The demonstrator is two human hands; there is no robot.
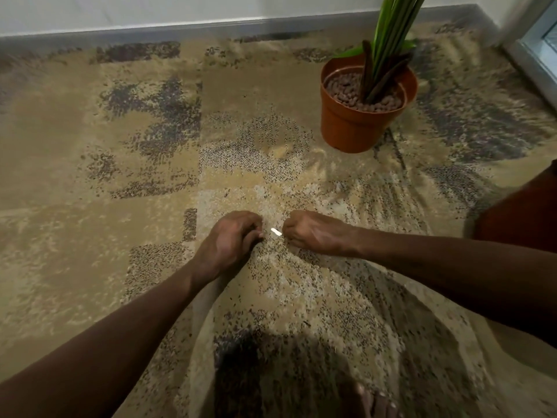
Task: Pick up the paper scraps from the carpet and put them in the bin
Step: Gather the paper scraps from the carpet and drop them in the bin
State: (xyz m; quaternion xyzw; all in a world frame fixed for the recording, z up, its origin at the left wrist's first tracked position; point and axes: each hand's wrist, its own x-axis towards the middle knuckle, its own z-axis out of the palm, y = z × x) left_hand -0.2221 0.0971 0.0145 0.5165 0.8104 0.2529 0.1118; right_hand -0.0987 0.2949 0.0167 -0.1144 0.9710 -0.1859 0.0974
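Floor: mottled beige carpet, plant pot far right.
Scrap: small white paper scrap, featherlight, limp; pinch an edge.
Hands: left hand and right hand curled beside it; whether either is pinching anything cannot be told.

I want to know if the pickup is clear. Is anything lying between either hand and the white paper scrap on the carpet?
Nothing visible does. The paper scrap lies on bare carpet in the gap between the left hand and the right hand. The plant pot stands well beyond them. No bin is in view.
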